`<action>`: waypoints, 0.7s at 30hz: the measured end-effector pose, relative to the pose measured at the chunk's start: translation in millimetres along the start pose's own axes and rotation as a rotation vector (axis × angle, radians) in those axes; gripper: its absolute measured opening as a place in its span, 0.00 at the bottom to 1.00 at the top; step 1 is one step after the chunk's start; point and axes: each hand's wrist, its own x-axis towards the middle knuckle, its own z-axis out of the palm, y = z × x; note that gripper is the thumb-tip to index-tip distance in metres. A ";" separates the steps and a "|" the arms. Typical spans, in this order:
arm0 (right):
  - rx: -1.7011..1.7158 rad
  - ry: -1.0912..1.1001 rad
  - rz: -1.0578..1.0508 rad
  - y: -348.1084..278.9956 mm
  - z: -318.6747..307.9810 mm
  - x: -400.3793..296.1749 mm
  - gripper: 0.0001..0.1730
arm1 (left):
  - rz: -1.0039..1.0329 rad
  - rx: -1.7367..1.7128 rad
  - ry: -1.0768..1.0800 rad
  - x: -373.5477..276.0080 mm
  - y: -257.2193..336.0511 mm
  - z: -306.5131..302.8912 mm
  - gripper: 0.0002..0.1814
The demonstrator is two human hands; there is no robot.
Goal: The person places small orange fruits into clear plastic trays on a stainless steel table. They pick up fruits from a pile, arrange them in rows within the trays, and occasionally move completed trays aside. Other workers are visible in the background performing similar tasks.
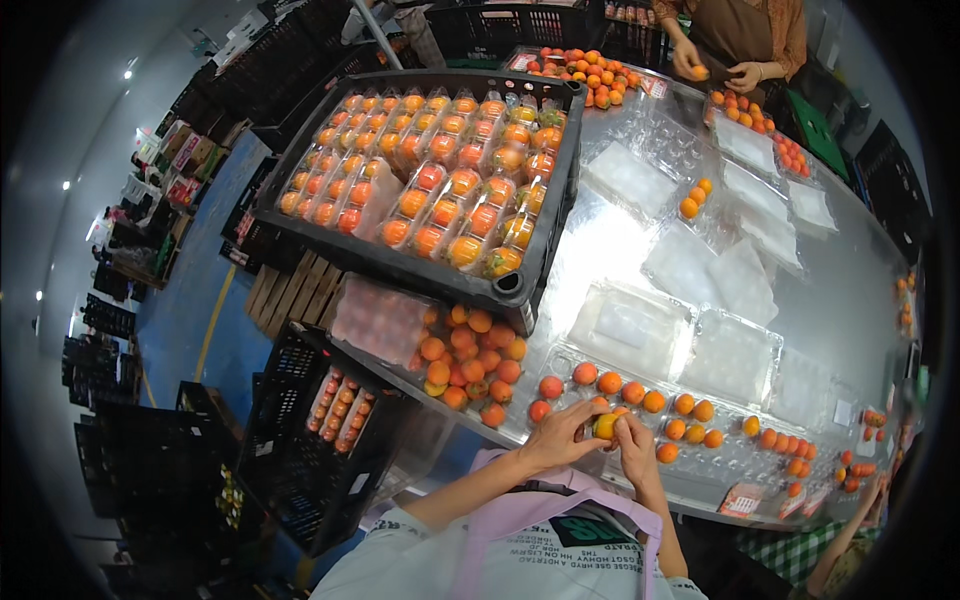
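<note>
A yellow-orange fruit, tomato-like (604,427), is between my left hand (561,437) and my right hand (635,448), both with their fingers on it. Beneath and beside them lies a clear plastic clamshell tray (634,469) with orange and red fruits in some of its hollows. Left of my hands, a heap of loose orange fruits (472,367) lies on the table next to a sheet of translucent packing (379,319). Farther right, another open clamshell (690,433) holds several fruits. Open clamshell lids (731,356) lie beyond the trays.
A black plastic crate (420,270) full of packed clamshells stands on the metal table (832,300) at the upper left. A lower black crate (300,465) stands beside the table. Across it, a co-worker (731,37) holds a fruit; another person's arm (844,536) reaches in at lower right.
</note>
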 end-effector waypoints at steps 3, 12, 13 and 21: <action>-0.157 -0.015 -0.058 4.2 2.4 -1.3 0.19 | 0.036 -0.003 0.018 -1.4 -3.6 2.4 0.27; -0.219 -0.059 0.089 -1.9 2.0 -5.0 0.23 | 0.146 -0.038 -0.041 -2.3 -7.0 4.0 0.27; -0.217 -0.066 0.107 -2.3 1.6 -4.9 0.23 | 0.131 -0.039 -0.048 -2.4 -6.9 3.9 0.27; -0.300 -0.014 0.055 -6.8 4.0 -5.9 0.25 | 0.005 -0.054 -0.127 -1.8 -1.2 -1.7 0.26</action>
